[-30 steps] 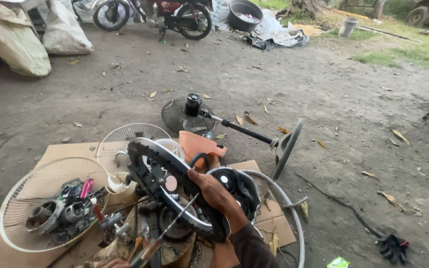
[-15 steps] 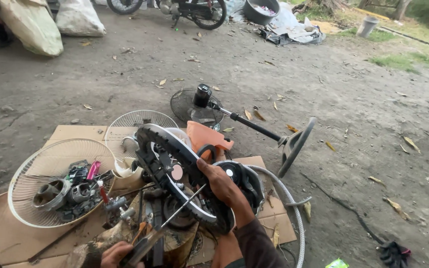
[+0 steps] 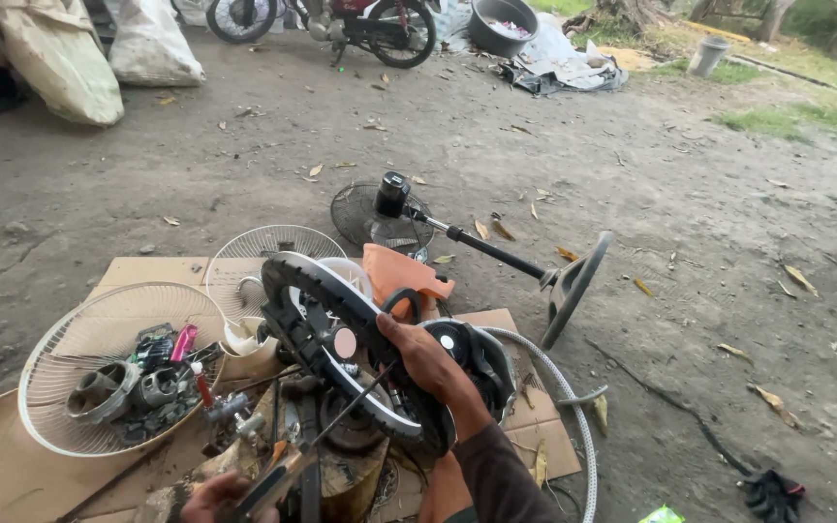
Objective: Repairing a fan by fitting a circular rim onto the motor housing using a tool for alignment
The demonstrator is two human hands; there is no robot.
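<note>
- The right hand (image 3: 425,360) clamps around the rim of a round black fan base (image 3: 346,349), held tilted on edge over the cluttered cardboard (image 3: 152,273).
- The left hand (image 3: 213,497), low in view, closes on a screwdriver (image 3: 317,441) whose shaft reaches toward the base's underside.
- Risk, as I judge it: the tip could skid off, since the tilted base has only one hand steadying it.
- Loose parts in the white fan guard (image 3: 99,334) nearby could scatter if the base drops.

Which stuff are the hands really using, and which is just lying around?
In use:
right hand holding the round black fan base
left hand holding a screwdriver

Lying about:
white fan grille filled with parts
stand fan
motorbike
sacks
</note>
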